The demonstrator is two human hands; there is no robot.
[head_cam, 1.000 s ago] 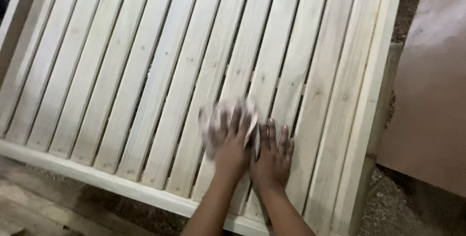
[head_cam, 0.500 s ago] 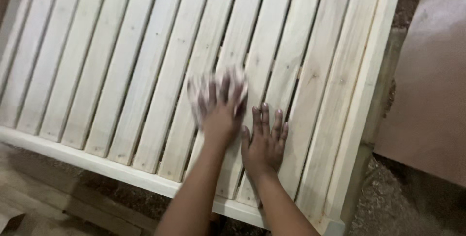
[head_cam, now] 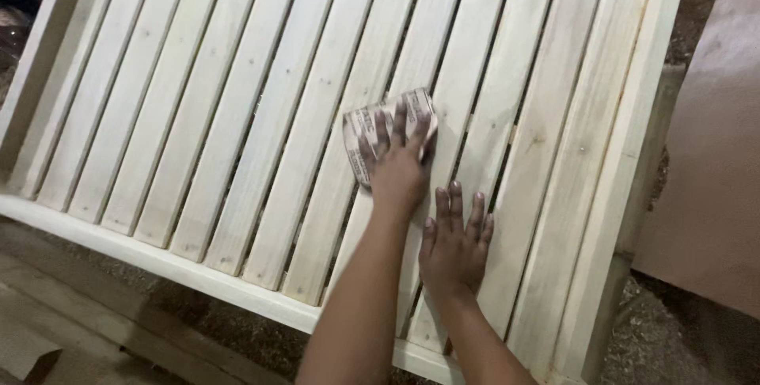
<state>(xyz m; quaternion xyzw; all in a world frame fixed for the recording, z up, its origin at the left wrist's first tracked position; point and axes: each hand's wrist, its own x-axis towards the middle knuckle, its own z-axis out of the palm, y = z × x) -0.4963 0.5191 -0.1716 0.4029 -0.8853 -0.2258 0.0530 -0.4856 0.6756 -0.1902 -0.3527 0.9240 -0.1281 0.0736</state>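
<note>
Two hands: both press on a pale wooden slatted frame [head_cam: 237,116] that fills most of the view, its slats running from about 7 o'clock up to 1 o'clock.
Frame rail: one long crosspiece [head_cam: 198,270] closes the slat ends along the lower edge, from 9 o'clock down toward 6 o'clock.
Floor at left: dusty boards and a dark wood block [head_cam: 28,353] lie at about 8 o'clock, apart from the frame.
Left hand: the left hand [head_cam: 400,167], just right of centre, lies flat with fingers spread, pressing down a sheet of sandpaper [head_cam: 366,136], printed backing upward; it pins the sheet rather than gripping it.
Sandpaper place: it lies across two neighbouring slats near the middle of the frame, its edges showing around the fingertips at 12 o'clock of the hand.
Right hand: the right hand [head_cam: 455,246] rests open and empty, palm down, on slats at 5 o'clock of the left hand, near it but not touching.
Step in hand: judging by the pressed sheet and the bracing palm, sanding of the slat faces is under way.
Next move calls for: likely even pressure along the grain, with the sheet kept flat over the gaps.
Right side: a brown board [head_cam: 712,155] stands at 3 o'clock, beyond the frame's edge.
</note>
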